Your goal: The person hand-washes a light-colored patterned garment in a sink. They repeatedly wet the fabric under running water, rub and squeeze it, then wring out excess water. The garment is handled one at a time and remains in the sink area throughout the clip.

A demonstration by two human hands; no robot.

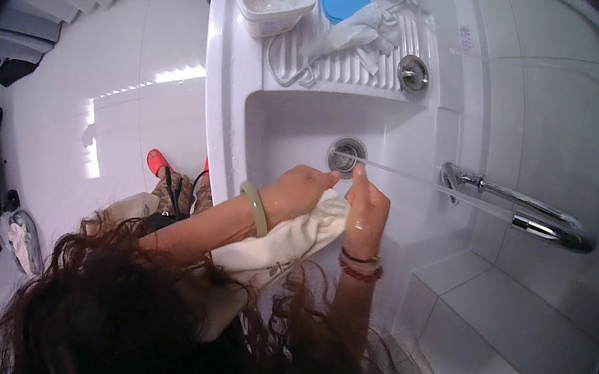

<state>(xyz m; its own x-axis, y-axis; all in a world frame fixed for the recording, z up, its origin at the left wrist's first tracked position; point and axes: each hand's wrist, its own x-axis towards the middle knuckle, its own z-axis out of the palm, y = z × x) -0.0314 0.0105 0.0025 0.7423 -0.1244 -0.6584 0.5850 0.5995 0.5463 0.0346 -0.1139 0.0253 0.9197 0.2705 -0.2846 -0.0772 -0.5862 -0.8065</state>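
My left hand (297, 191), with a pale green bangle at its wrist, grips a bunched length of cream cloth (323, 219) over a white sink basin (298, 120). My right hand (368, 212) holds the other side of the same bunch, a dark band and a red bracelet around its wrist. Both thumbs point toward the metal drain strainer (346, 158). From the chrome faucet (553, 216) a thin stream of water (406, 175) runs down over the drain. The cloth trails back toward my body, where hair hides its far end.
On the ribbed drainboard (345, 72) lie a white plastic tub (275, 0), a blue lid (341, 2), a crumpled white cloth (366, 31) and a metal drain plug (412, 75). A tiled wall (569, 134) borders the sink's right side. Pale floor tiles (163, 50) extend to the left.
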